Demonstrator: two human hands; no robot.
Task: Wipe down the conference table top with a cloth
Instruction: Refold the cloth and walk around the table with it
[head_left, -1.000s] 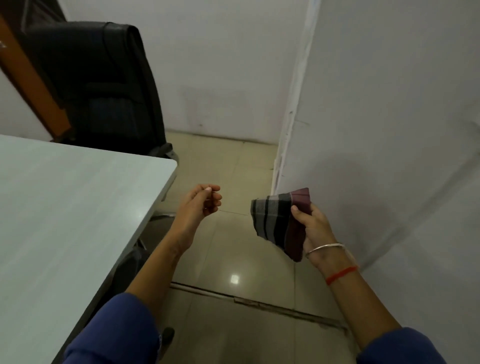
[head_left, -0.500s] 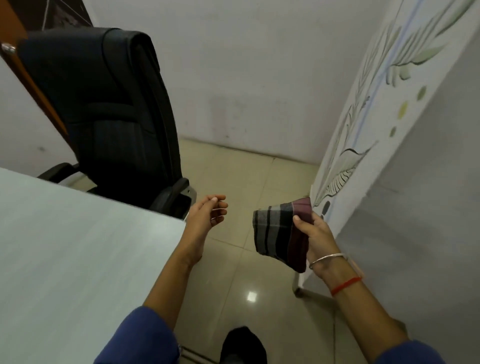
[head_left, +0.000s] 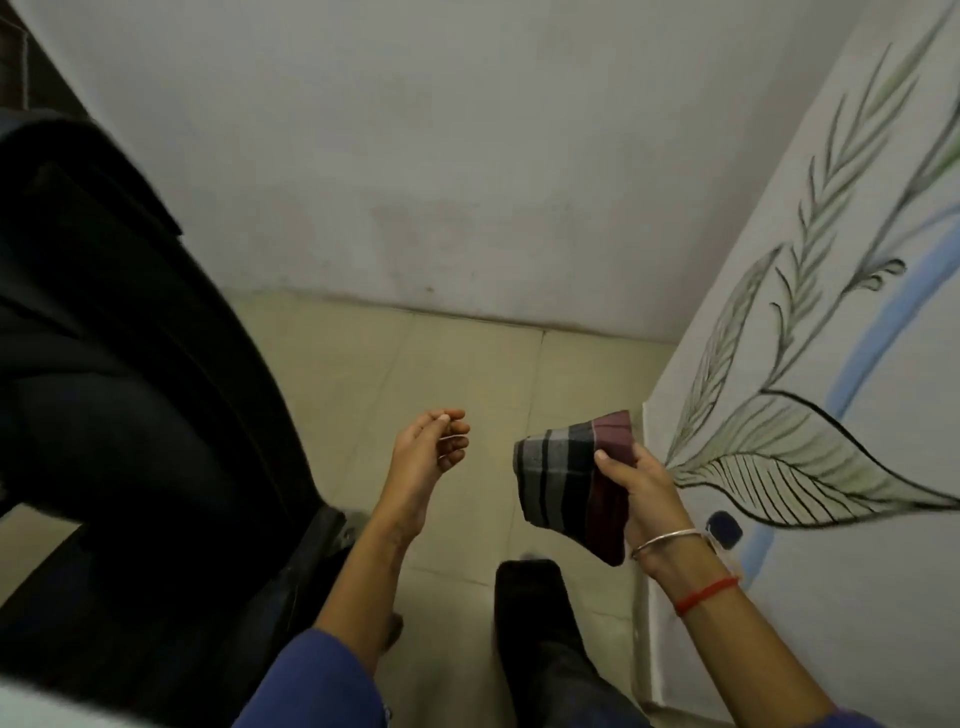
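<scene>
Right hand (head_left: 641, 486) has the cloth (head_left: 571, 488), a folded piece striped in grey, black and maroon, pinched with the thumb on its near face and the other fingers tucked behind it, so the fabric fans out toward the left hand and hangs in the air above the floor (head_left: 467, 364). Left hand (head_left: 423, 452) is out in front with nothing in it, palm turned up and fingers loosely curled, a clear gap between it and the cloth's edge. A silver bangle (head_left: 670, 540) and a red thread (head_left: 709, 595) sit on the right wrist, and blue sleeves cover both forearms lower down. Off beyond the left hand looms a black office chair (head_left: 130, 389), filling that side of the view, its armrest just beside the left forearm. On the outer side of the right hand, close to the knuckles, stands a white panel painted with green leaves (head_left: 779, 467) and a blue arc. Below and between the two arms, a dark-clad leg (head_left: 540, 623) shows over the tiled floor. Only a pale sliver of the table (head_left: 31, 706) shows, at the corner under the left elbow, well apart from the cloth.
</scene>
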